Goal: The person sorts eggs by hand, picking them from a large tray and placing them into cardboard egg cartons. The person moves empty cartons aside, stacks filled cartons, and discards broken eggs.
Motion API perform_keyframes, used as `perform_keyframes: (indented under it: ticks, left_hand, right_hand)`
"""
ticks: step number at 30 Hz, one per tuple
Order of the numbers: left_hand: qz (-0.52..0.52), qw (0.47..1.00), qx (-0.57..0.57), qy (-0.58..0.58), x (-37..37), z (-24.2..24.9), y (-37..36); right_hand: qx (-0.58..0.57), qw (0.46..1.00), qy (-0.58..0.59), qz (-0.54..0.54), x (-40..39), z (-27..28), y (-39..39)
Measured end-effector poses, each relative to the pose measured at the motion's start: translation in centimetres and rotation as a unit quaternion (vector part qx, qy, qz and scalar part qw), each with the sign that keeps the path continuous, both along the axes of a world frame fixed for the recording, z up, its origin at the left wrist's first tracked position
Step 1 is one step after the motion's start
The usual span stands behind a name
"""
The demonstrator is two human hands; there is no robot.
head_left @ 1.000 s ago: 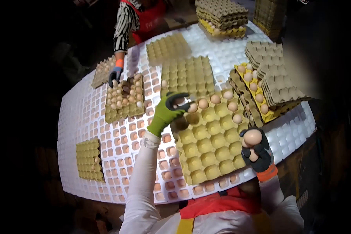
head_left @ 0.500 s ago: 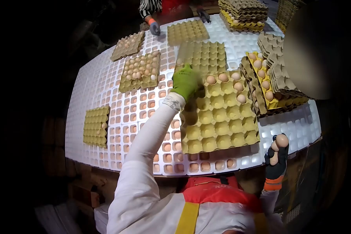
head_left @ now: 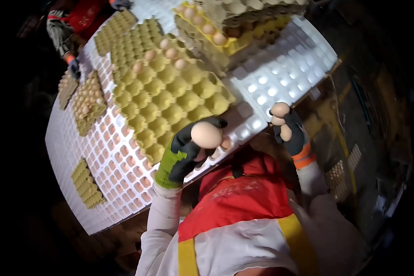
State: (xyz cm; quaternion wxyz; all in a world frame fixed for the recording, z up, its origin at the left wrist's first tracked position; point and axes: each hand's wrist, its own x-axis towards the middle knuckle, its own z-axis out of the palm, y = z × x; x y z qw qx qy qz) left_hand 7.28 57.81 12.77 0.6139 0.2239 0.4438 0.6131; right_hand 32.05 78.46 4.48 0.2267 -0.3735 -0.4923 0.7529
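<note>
My left hand (head_left: 182,155), in a black and green glove, is closed around a light brown egg (head_left: 207,135). Part of a second egg shows lower in its palm. It is just in front of the near edge of a large yellow egg tray (head_left: 175,109), which has several eggs (head_left: 171,53) at its far end and bare cups elsewhere. On the right, past the table edge, my right hand (head_left: 297,135) in a black glove with an orange cuff grips several brown eggs (head_left: 280,109).
White tabletop moulds (head_left: 124,158) hold many eggs. Part-filled trays (head_left: 88,103) and a smaller yellow tray (head_left: 86,186) lie to the left. Stacked trays with eggs (head_left: 244,39) stand at the back. A co-worker's gloved hand (head_left: 73,68) is at the far left.
My left hand has drawn back from the far side of the yellow tray to its near edge and now shows an egg. My right hand still holds its eggs. The view has turned.
</note>
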Motion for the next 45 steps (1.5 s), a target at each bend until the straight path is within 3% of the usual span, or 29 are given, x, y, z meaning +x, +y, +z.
perform_keyframes:
  ticks: [2, 3, 4, 6, 9, 11, 12, 17, 18, 20, 21, 22, 24, 25, 26, 28, 30, 31, 32, 33, 35, 36, 38, 39, 41, 42, 44, 45]
  left_hand:
    - [0.014, 0.999, -0.037, 0.017, 4.5, -3.2, -0.2]
    - [0.047, 0.993, -0.095, -0.042, 6.7, -5.5, -0.9]
    - [0.040, 0.989, -0.142, -0.026, 7.9, -5.5, 0.4]
    - [0.044, 0.960, -0.155, 0.228, 9.6, -11.8, 0.7]
    - [0.099, 0.806, -0.119, 0.572, 10.9, -13.4, 3.0]
    - [0.074, 0.760, -0.140, 0.631, 10.7, -14.0, 3.9]
    - [0.059, 0.734, -0.150, 0.659, 10.6, -14.2, 4.0]
    - [0.102, 0.685, -0.108, 0.713, 9.9, -14.4, 5.4]
    - [0.065, 0.699, -0.132, 0.700, 9.4, -14.9, 6.2]
    - [-0.008, 0.724, -0.182, 0.665, 8.8, -16.3, 6.6]
    - [0.091, 0.709, -0.100, 0.692, 8.9, -17.5, 5.7]
    - [0.119, 0.723, -0.097, 0.674, 8.6, -16.9, 5.2]
    - [0.172, 0.753, -0.103, 0.627, 9.0, -15.3, 2.7]
    - [0.216, 0.867, -0.099, 0.437, 9.6, -16.3, 1.2]
    - [0.192, 0.934, -0.185, 0.239, 9.6, -15.1, 0.2]
    - [0.179, 0.962, -0.204, 0.024, 9.7, -12.6, -0.5]
    - [0.199, 0.963, -0.175, -0.034, 10.8, -13.5, -2.8]
    - [0.161, 0.962, -0.218, -0.003, 10.3, -11.9, -3.1]
    - [0.204, 0.957, -0.203, 0.040, 10.5, -12.9, -3.7]
    - [0.248, 0.930, -0.180, 0.202, 10.6, -14.1, -3.8]
    - [0.260, 0.818, -0.184, 0.478, 9.8, -13.3, -2.9]
    - [0.213, 0.761, -0.152, 0.593, 8.6, -13.6, -2.5]
    - [0.117, 0.693, -0.164, 0.693, 7.2, -16.1, -2.6]
    - [0.141, 0.688, -0.164, 0.693, 7.3, -16.6, -3.1]
    - [0.194, 0.666, -0.162, 0.702, 7.7, -12.9, -3.5]
    - [0.198, 0.672, -0.163, 0.695, 8.3, -11.3, -4.5]
    - [0.216, 0.746, -0.127, 0.618, 8.7, -8.8, -7.5]
    - [0.246, 0.727, -0.123, 0.629, 8.5, -7.0, -8.6]
  right_hand:
    - [0.010, 0.998, -0.055, -0.024, 2.2, -1.5, 0.9]
    - [0.040, 0.994, -0.095, -0.037, 3.4, -3.5, 1.3]
    - [0.004, 0.989, -0.144, -0.028, 4.2, -5.3, 2.0]
    - [0.168, 0.980, -0.108, 0.003, 4.9, -9.6, 2.0]
    - [0.358, 0.912, -0.190, 0.065, 2.4, -7.4, 2.2]
    - [0.404, 0.881, -0.225, 0.102, 0.5, -6.8, 1.6]
    - [0.447, 0.825, -0.304, 0.167, -0.1, -6.0, 1.4]
    - [0.439, 0.885, -0.129, 0.085, -2.9, -7.4, 0.8]
    - [0.427, 0.883, -0.184, 0.068, -3.2, -10.8, -0.4]
    - [0.555, 0.788, -0.250, 0.093, -4.5, -12.6, -1.1]
    - [0.467, 0.848, -0.238, 0.085, -4.2, -14.9, -0.6]
    - [0.458, 0.868, -0.191, 0.025, -4.3, -10.9, -0.7]
    - [0.264, 0.960, -0.084, -0.038, -3.8, -8.9, 1.4]
    - [0.244, 0.962, -0.081, -0.087, -4.0, -8.2, 1.9]
    - [0.227, 0.962, -0.075, -0.135, -4.3, -8.0, 2.8]
    - [0.482, 0.866, -0.080, -0.111, -6.6, -9.8, 5.0]
    - [0.604, 0.772, -0.191, 0.057, -7.6, -12.6, 5.9]
    - [0.600, 0.765, -0.221, 0.076, -7.8, -12.5, 5.6]
    - [0.586, 0.781, -0.201, 0.078, -7.8, -12.8, 5.9]
    - [0.526, 0.836, -0.149, 0.050, -7.9, -13.3, 6.2]
    - [0.392, 0.916, -0.081, 0.004, -7.5, -13.8, 6.0]
    - [0.385, 0.920, -0.078, 0.009, -7.4, -13.5, 6.2]
    - [0.354, 0.933, -0.062, -0.017, -7.3, -13.0, 5.8]
    - [0.351, 0.935, -0.053, -0.007, -7.3, -12.1, 5.4]
    - [0.355, 0.934, -0.029, 0.025, -8.6, -7.5, 4.3]
    - [0.356, 0.933, -0.022, 0.050, -9.3, -4.6, 3.4]
    - [0.439, 0.894, -0.011, 0.087, -11.9, -0.3, 2.6]
    - [0.422, 0.900, -0.008, 0.107, -13.1, 0.8, 2.6]
